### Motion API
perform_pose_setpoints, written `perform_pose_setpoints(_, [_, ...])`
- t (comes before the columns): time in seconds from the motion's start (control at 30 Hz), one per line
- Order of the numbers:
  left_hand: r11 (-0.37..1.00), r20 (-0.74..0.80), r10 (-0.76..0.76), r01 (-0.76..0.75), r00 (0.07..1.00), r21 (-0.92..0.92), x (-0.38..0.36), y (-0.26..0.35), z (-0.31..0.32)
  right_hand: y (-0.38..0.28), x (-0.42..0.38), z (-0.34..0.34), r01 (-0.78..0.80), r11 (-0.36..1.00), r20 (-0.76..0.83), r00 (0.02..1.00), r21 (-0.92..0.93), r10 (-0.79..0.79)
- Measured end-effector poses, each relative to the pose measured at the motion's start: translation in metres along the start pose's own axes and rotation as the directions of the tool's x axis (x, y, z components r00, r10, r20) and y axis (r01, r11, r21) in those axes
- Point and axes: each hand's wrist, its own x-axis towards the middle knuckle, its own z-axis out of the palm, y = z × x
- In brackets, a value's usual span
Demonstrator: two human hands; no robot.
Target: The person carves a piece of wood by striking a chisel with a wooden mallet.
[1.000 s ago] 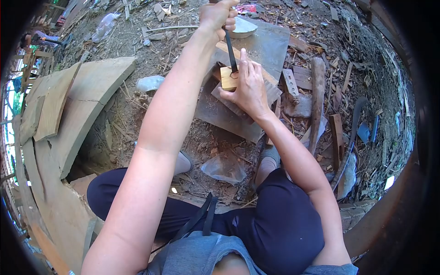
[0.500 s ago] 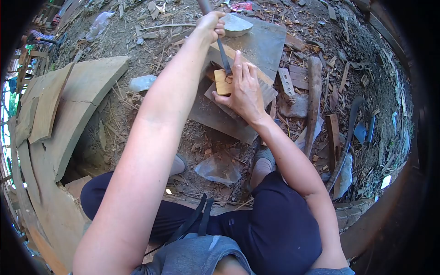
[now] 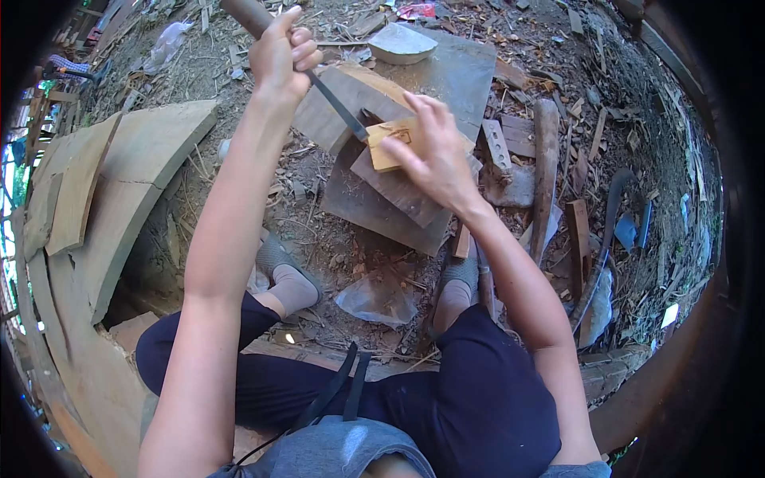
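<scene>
My left hand (image 3: 280,54) is wrapped round the thick round handle (image 3: 249,16) of a narrow-bladed, chisel-like tool. Its long dark blade (image 3: 339,103) slants down to the right, the tip close to the left edge of a small yellowish wooden block (image 3: 382,157). A dark angular outline shows on the block's upper face. My right hand (image 3: 438,163) steadies the block, thumb on top and fingers stretched out past it; the palm hides its right part. Beneath lie a brown board (image 3: 398,191) and a wider grey board (image 3: 315,119).
A large flat sheet (image 3: 470,72) on the ground carries a pale stone-like block (image 3: 402,41). To the right lie a wooden pole (image 3: 546,159), a brick with holes (image 3: 496,143) and a curved blade (image 3: 613,215). Curved planks (image 3: 151,151) lean at left, and a plastic bag (image 3: 374,299) lies between my feet.
My left hand has moved left and slightly down, drawing the blade tip off the outline to the block's left edge. My right hand has shifted slightly right, showing more of the block.
</scene>
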Motion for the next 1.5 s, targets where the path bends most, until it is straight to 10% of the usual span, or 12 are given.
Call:
perform_pose_setpoints(0.27, [0.972,0.033,0.182,-0.185,0.983,0.144,-0.063,-0.015,0.036,0.012,0.020,-0.032,0.109,0.994,0.171,0.979,0.009,-0.109])
perform_pose_setpoints(0.4, [0.958,0.036,0.235,-0.238,0.971,0.160,-0.071,-0.018,0.046,0.014,0.029,-0.031,0.410,0.905,0.117,0.910,-0.115,-0.397])
perform_pose_setpoints(1.03, [0.877,0.131,0.377,-0.399,0.917,0.269,-0.088,-0.029,0.071,0.009,0.034,-0.017,0.116,0.975,0.315,0.948,-0.191,-0.050])
perform_pose_setpoints(1.1, [0.862,0.188,0.355,-0.399,0.916,0.313,-0.091,-0.028,0.074,0.015,0.028,-0.022,-0.121,0.968,0.311,0.949,0.221,0.048])
perform_pose_setpoints(1.23, [0.839,0.180,0.418,-0.455,0.890,0.299,-0.085,-0.011,0.065,0.012,0.007,-0.032,0.135,0.980,0.114,0.986,-0.146,-0.119])
perform_pose_setpoints(1.5, [0.893,-0.034,0.436,-0.428,0.899,0.139,-0.066,-0.014,0.070,0.004,-0.005,-0.021,0.103,0.994,0.077,0.991,0.042,-0.106])
